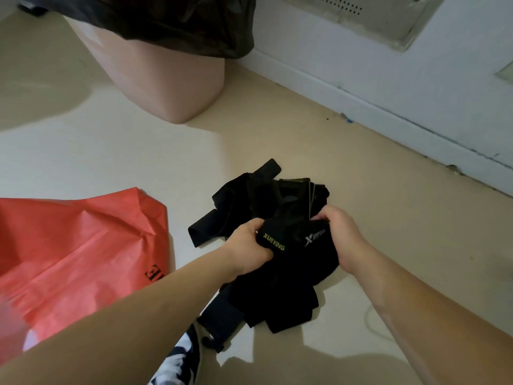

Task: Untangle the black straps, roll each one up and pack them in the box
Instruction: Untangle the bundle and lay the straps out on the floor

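A tangled heap of black straps [266, 201] lies on the pale floor in the middle of the head view. My left hand [247, 245] grips a strap with yellow "XUEYING" lettering at the heap's near side. My right hand [341, 234] holds the heap's right edge, fingers curled into the black fabric beside a strap with a white logo. More straps hang and pile below my hands towards me. No box is in view.
A red bag [83, 245] lies on the floor at the left. A pink bin [166, 79] lined with a black bag stands at the back. A white wall and skirting [388, 112] run along the right. A patterned shoe [180, 357] shows at the bottom.
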`<state>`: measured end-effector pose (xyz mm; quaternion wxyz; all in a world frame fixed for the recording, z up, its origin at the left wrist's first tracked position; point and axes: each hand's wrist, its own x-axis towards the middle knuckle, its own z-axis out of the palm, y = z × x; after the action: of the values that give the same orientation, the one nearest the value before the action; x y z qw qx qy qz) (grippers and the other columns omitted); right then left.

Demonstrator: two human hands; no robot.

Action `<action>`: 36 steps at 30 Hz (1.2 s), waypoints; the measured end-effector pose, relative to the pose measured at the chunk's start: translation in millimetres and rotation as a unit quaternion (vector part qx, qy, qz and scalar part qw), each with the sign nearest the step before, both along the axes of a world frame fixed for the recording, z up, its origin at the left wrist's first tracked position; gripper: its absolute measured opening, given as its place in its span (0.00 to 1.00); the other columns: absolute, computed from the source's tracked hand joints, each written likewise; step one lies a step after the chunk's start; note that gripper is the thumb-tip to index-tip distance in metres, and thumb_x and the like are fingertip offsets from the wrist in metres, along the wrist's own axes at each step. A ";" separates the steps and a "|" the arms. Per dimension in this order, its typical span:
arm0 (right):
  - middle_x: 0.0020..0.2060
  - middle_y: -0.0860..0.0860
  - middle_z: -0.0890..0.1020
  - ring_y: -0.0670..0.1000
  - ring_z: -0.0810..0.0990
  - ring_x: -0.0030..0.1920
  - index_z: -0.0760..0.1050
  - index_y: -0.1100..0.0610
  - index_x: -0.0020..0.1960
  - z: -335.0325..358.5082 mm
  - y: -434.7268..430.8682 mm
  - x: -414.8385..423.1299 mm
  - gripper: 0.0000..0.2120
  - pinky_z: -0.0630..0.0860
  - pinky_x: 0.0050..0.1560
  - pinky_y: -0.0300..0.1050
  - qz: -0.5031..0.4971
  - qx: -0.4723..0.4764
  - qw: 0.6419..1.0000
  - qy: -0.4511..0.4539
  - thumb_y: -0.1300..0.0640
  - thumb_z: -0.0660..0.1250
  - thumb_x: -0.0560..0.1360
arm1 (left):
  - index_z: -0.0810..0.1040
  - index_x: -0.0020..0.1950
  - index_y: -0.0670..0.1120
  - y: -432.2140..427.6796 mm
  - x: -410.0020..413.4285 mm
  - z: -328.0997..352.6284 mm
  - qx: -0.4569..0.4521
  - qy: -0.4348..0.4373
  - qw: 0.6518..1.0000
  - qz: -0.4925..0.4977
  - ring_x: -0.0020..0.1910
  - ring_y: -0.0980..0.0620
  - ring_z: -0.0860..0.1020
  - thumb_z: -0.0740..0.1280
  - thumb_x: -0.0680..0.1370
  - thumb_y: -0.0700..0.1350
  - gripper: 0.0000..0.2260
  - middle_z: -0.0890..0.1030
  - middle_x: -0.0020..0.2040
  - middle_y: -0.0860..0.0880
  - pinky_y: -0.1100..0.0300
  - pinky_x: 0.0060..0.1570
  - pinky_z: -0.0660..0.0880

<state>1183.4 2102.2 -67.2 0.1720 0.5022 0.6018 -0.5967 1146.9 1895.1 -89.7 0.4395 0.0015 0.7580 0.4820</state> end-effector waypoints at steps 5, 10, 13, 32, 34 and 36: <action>0.51 0.53 0.87 0.54 0.87 0.50 0.81 0.54 0.54 -8.0 7.8 6.7 0.12 0.81 0.48 0.49 0.233 0.059 0.970 -0.029 0.51 0.79 0.76 | 0.82 0.56 0.50 16.1 1.6 4.3 -0.005 0.006 1.000 -0.021 0.49 0.50 0.86 0.74 0.76 0.40 0.10 0.86 0.49 0.47 0.57 0.51 0.85; 0.49 0.58 0.87 0.61 0.86 0.50 0.82 0.57 0.56 -11.3 13.4 7.5 0.11 0.81 0.51 0.54 0.176 -0.034 0.984 -0.006 0.66 0.69 0.75 | 0.74 0.35 0.48 31.5 -15.1 5.7 -0.024 0.031 0.998 0.056 0.32 0.56 0.78 0.73 0.80 0.54 0.18 0.77 0.31 0.53 0.60 0.36 0.78; 0.39 0.58 0.78 0.60 0.79 0.39 0.77 0.59 0.43 -7.7 13.9 6.0 0.07 0.75 0.40 0.49 0.079 -0.083 0.993 0.032 0.67 0.64 0.66 | 0.66 0.31 0.50 35.3 -11.8 12.3 0.007 0.060 0.997 0.042 0.33 0.55 0.76 0.73 0.81 0.47 0.23 0.75 0.30 0.48 0.64 0.37 0.75; 0.49 0.56 0.90 0.58 0.89 0.51 0.85 0.58 0.54 2.3 6.3 -10.5 0.09 0.83 0.54 0.53 0.139 -0.042 0.986 0.087 0.52 0.73 0.80 | 0.86 0.58 0.47 23.4 4.7 24.2 0.123 -0.123 0.973 0.149 0.50 0.44 0.88 0.72 0.83 0.47 0.07 0.89 0.51 0.43 0.46 0.58 0.84; 0.47 0.58 0.89 0.58 0.89 0.47 0.85 0.60 0.57 15.4 14.3 -10.0 0.08 0.83 0.50 0.51 0.175 -0.101 0.976 0.085 0.58 0.69 0.82 | 0.86 0.56 0.49 19.1 5.1 20.6 0.069 -0.058 0.986 0.137 0.48 0.46 0.88 0.70 0.84 0.47 0.06 0.89 0.48 0.46 0.47 0.56 0.85; 0.34 0.55 0.84 0.53 0.83 0.32 0.81 0.60 0.48 31.3 27.9 -7.5 0.05 0.78 0.37 0.47 0.179 -0.183 0.963 0.089 0.62 0.66 0.79 | 0.85 0.55 0.49 8.7 3.3 13.6 -0.009 0.017 0.992 0.128 0.48 0.48 0.87 0.68 0.85 0.47 0.06 0.88 0.47 0.48 0.49 0.56 0.85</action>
<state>1175.9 2130.1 -35.9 0.3110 0.2915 0.5750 -0.6983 1150.2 1903.8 -76.1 0.3611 -0.0913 0.7639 0.5270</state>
